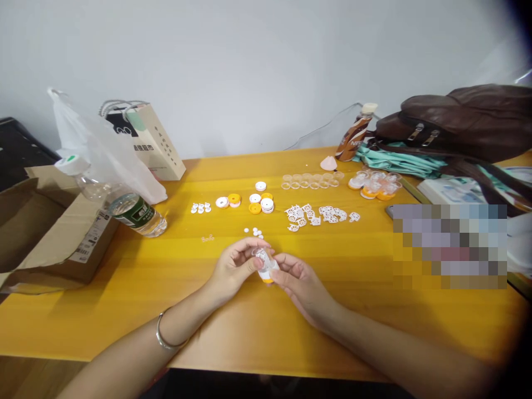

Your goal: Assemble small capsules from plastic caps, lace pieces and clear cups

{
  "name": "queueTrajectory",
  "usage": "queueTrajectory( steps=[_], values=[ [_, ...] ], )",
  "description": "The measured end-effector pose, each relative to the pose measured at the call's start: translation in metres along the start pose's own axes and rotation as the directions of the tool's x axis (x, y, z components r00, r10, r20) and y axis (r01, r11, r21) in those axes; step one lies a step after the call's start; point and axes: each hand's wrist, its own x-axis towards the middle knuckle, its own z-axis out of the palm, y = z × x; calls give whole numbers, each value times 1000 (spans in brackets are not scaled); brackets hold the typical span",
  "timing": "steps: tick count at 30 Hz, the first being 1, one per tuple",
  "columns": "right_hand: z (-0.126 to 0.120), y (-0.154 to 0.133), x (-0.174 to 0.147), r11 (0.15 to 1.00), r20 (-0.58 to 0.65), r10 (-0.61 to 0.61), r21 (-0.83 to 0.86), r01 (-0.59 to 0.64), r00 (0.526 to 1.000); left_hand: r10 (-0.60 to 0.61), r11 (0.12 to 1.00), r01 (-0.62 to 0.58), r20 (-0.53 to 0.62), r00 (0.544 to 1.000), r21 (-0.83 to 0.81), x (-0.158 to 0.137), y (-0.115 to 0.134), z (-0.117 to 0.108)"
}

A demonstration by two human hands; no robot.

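Observation:
Over the middle of the table, my left hand (239,265) and my right hand (300,284) both have their fingers closed around a small clear-topped case (266,267). Its base is white and orange, and white parts show through the clear top. Fingers cover much of it. Just beyond lie small white discs (255,231), with tiny pinkish pieces (206,239) to their left. Farther back are white and orange round bases (261,205), small white knobs (201,208) and white openwork pieces (300,215). Clear cups (310,182) stand in rows behind.
Similar clear-topped cases (376,185) cluster at the back right, near a brown drink bottle (354,133) and a dark brown bag (461,122). On the left are a cardboard box (97,252), a water bottle (135,210), a white plastic bag (103,144) and a paper bag (155,144).

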Motion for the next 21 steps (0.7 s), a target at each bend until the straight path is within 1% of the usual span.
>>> queueTrajectory(
  steps=[3, 6, 10, 12, 15, 17, 21],
  values=[
    [0, 2, 0, 1000, -4, -9, 11, 9, 1000, -6, 1000, 6, 14, 1000, -27, -1, -2, 0],
    [0, 2, 1, 1000, 16, -13, 13, 13, 1000, -7, 999, 9, 36, 999, -53, 0, -2, -1],
    [0, -1, 1, 999, 47, -33, 21, 32, 998, 18, 998, -13, 94, 995, -54, 2, 2, -6],
    [-1, -1, 1, 998, 51, -38, 61, 35, 998, 26, 1000, -25, 143, 989, -12, 4, 6, -9],
    [-2, -1, 0, 992, 67, -40, 119, 32, 997, -13, 998, -2, 237, 971, 65, 5, 11, -13],
    [-2, -1, 0, 992, 85, -42, 123, 32, 995, -35, 993, 1, 278, 960, 119, 5, 13, -13],
    [0, -1, -1, 993, 86, -82, 91, 74, 993, 12, 971, -74, 263, 965, 226, 4, 14, -8]
  ],
)
